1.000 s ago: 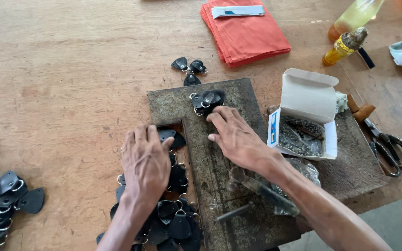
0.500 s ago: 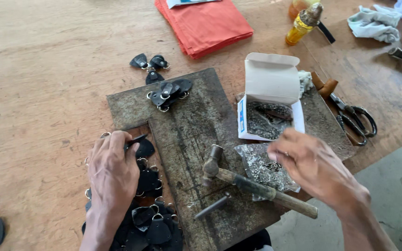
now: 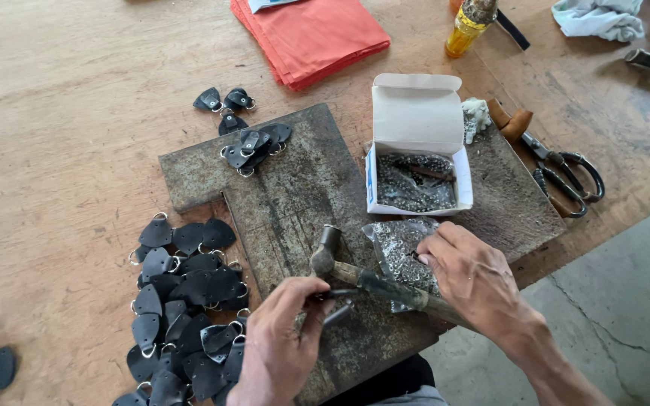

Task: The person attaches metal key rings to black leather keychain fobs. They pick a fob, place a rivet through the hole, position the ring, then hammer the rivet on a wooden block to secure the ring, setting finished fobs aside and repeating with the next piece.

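Left hand (image 3: 280, 342) pinches punch (image 3: 338, 308); right hand (image 3: 475, 274) fingers rivet bag (image 3: 396, 252).

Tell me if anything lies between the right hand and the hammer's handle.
Nothing visible does. The right hand rests on the clear bag of small metal parts, right beside the hammer, whose handle runs just under its fingers; whether they touch is unclear.

I count one hammer (image 3: 355, 274), one open white box (image 3: 418, 143), one clear bag of small metal parts (image 3: 400, 252) and one pair of scissors (image 3: 566, 169). I also log one yellow bottle (image 3: 466, 28), one stack of red sheets (image 3: 310, 34), and black leather tabs (image 3: 182, 301) too many and overlapped to count.
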Demonstrator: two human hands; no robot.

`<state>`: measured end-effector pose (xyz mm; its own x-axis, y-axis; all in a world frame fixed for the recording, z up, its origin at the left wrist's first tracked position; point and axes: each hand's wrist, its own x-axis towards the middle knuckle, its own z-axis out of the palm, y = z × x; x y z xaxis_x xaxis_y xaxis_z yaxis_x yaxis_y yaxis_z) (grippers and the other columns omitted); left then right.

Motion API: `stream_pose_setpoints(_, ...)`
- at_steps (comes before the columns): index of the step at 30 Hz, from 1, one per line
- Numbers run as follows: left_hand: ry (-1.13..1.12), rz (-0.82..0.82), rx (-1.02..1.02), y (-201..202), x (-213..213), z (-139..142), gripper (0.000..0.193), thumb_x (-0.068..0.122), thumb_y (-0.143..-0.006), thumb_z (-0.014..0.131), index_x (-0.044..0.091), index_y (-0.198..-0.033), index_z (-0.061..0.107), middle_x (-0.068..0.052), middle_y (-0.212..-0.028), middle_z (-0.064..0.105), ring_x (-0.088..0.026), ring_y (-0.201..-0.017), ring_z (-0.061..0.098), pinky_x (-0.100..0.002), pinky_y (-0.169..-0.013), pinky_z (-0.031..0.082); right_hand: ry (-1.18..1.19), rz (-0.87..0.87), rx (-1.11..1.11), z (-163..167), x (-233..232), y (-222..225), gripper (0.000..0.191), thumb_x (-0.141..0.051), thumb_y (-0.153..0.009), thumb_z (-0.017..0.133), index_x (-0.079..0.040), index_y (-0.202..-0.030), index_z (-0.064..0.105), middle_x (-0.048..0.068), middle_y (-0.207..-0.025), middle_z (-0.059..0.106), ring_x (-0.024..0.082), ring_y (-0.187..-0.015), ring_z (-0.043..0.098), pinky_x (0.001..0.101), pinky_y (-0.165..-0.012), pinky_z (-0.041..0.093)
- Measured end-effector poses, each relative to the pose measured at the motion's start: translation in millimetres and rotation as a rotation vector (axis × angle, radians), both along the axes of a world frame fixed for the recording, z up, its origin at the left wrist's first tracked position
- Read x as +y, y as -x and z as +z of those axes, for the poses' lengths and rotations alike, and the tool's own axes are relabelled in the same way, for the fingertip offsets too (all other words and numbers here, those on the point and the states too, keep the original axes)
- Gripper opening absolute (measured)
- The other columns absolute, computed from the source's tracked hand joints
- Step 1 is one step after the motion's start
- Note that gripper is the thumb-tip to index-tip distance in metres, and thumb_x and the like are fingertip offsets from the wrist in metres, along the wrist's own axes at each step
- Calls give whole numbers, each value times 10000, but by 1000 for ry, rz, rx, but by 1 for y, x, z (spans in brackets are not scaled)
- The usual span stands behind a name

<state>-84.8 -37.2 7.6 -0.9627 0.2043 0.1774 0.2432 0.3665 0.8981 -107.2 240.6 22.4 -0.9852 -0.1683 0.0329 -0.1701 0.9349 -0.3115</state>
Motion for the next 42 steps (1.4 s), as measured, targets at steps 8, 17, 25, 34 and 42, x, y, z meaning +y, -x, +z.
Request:
stream_pose_setpoints(8, -64, -50, 15, -20, 29, 12, 289, -56, -791, 773, 48, -1043, 676, -94, -1065, 735, -260, -956, 779, -338, -749, 628, 171, -32, -51, 8, 14, -7, 125, -174, -962, 591, -67, -983, 653, 49, -930, 666, 196, -764, 675, 366, -686, 574)
stream_pose_setpoints(17, -48, 2, 80, -27, 43, 14, 262, -43, -762, 804, 67, -981, 710, -64, -1078, 748, -238, -946, 778, -332, -752, 612, 375, 40, 7, 7, 33, -10, 74, -109, -944, 625, -60, -999, 627, 51, -918, 714, 172, -766, 690, 336, -665, 585)
stream_pose_setpoints(25, -111, -46, 125, -29, 47, 12, 255, -55, -764, 810, 40, -982, 716, -71, -1074, 766, -198, -944, 795, -295, -756, 644, 708, 186, -109, 14, 18, -23, 124, -21, -891, 692, -106, -967, 741, 24, -907, 760, 123, -807, 738, 253, -708, 609)
stream_pose_setpoints(34, -168, -95, 147, -29, 46, 13, 235, -80, -808, 776, 31, -1008, 719, -85, -1084, 768, -205, -944, 802, -279, -726, 650, 638, 388, -51, 33, -14, -36, 139, -59, -935, 675, -47, -1074, 667, 62, -1003, 724, 176, -891, 740, 296, -730, 633)
stream_pose_setpoints(42, -137, -92, 181, -28, 47, 14, 231, -69, -816, 776, 36, -1017, 729, -77, -1066, 769, -204, -929, 797, -278, -721, 641, 557, 369, -63, 23, -20, -40, 270, -113, -944, 708, -53, -1149, 543, 56, -920, 691, 176, -795, 722, 312, -704, 617)
